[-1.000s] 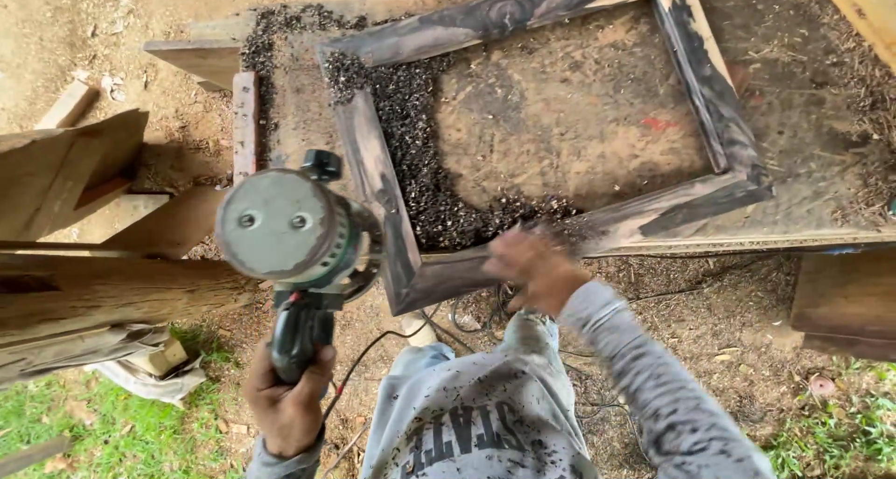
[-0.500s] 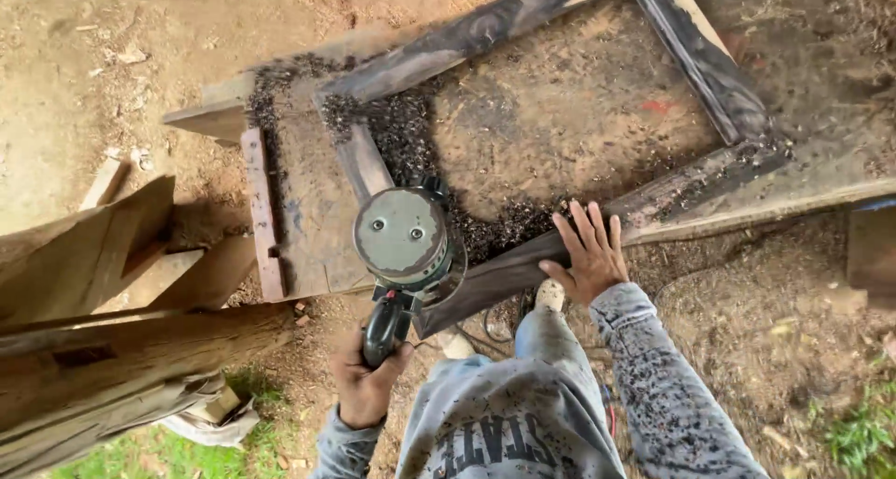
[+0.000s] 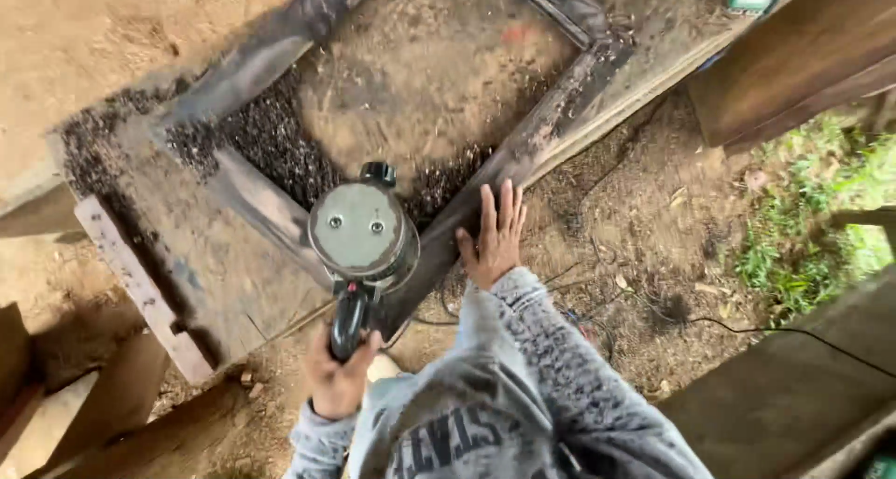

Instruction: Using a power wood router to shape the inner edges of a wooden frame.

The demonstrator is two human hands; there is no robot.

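A weathered plank [image 3: 131, 283] lies at the left. The left hand [image 3: 338, 378] is closed around the handle of the power sander [image 3: 362, 241], whose long axis runs away from the person over the frame's near corner. The right hand [image 3: 495, 238] is pressed flat, fingers spread, on the dark wooden frame [image 3: 551, 115].
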